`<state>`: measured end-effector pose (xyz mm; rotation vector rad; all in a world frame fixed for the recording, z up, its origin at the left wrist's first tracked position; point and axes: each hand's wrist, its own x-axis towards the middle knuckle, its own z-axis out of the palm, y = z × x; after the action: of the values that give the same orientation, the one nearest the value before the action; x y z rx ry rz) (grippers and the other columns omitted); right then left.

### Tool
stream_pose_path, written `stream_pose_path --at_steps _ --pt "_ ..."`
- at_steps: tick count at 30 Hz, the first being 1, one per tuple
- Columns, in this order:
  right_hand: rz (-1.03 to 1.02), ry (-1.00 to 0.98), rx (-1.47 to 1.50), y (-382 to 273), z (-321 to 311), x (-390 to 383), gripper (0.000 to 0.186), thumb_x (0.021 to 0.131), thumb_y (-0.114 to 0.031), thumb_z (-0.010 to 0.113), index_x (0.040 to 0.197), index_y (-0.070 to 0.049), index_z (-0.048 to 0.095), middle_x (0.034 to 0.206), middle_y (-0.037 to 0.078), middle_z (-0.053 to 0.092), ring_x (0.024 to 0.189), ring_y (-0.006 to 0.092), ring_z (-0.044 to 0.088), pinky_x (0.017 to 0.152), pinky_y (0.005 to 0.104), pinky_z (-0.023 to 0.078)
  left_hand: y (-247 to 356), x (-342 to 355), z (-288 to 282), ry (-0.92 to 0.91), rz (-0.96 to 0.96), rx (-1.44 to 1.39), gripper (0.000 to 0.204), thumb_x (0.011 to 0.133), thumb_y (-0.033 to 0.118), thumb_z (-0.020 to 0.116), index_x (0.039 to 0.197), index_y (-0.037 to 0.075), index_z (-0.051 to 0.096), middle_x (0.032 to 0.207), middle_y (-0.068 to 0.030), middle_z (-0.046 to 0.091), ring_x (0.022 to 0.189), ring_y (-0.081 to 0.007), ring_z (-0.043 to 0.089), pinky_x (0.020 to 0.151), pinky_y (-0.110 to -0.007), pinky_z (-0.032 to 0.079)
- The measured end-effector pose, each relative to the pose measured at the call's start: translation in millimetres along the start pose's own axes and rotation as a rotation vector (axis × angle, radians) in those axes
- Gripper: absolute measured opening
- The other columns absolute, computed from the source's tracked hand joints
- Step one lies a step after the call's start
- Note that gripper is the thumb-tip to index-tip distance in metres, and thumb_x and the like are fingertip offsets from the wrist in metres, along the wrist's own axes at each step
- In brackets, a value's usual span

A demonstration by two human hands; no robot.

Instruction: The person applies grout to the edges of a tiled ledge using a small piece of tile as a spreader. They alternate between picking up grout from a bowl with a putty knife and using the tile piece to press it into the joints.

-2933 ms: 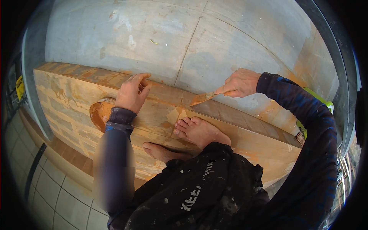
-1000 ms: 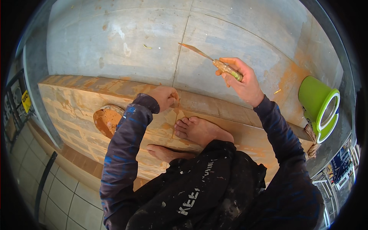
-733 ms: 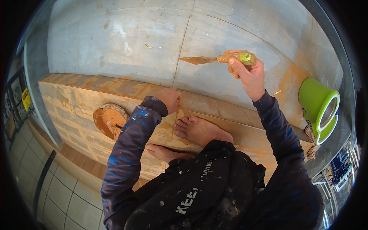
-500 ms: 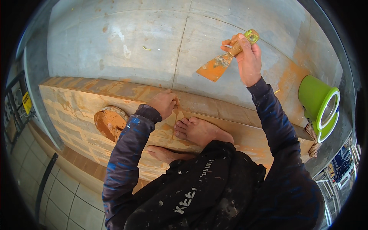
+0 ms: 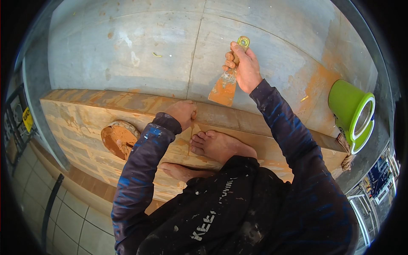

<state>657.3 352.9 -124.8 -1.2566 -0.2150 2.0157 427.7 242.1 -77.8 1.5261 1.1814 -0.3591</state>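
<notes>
My right hand grips the worn, yellow-green handle of a putty knife, its wide blade smeared with orange paste and pointing toward me above the grey tiles. My left hand rests at the edge of the paste-stained tiled ledge, fingers curled; whatever they hold, if anything, is hidden. A round tub of orange paste sits left of that hand, partly behind my sleeve. My bare feet stand on the ledge.
A green bucket with a white rim is at the right, beside a brown rag. Grey tiles with orange smears lie beyond the ledge. Lower down at the left are floor tiles, dark metal bars and a yellow object.
The knife rose from the ledge, turned over, and has just swung left and down, blade toward me. My left hand moved right along the ledge and curled. The green bucket came fully into view.
</notes>
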Motion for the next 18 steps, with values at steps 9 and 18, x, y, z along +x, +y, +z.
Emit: stream_pose_path --at_steps 9,18 --pt "0.247 0.016 0.039 65.4 19.7 12.6 0.019 0.106 -0.030 0.055 0.096 -0.016 0.047 0.075 -0.003 0.045 0.060 0.0073 0.038 0.056 0.0270 0.038 -19.7 -33.5 -18.2 0.414 -0.091 -0.247 0.014 0.100 0.010 0.054 0.100 0.001 0.065 0.087 -0.0137 0.067 0.077 -0.0277 0.065 0.074 -0.038 0.053" --pt "0.366 -0.024 -0.015 94.8 26.0 27.4 0.026 0.105 -0.036 0.056 0.094 -0.017 0.043 0.071 -0.005 0.040 0.057 0.0063 0.036 0.052 0.0257 0.035 -11.6 -8.3 -22.7 0.348 -0.294 -0.362 0.025 0.096 0.018 0.064 0.110 -0.002 0.068 0.105 -0.0181 0.073 0.097 -0.0271 0.071 0.086 -0.036 0.054"
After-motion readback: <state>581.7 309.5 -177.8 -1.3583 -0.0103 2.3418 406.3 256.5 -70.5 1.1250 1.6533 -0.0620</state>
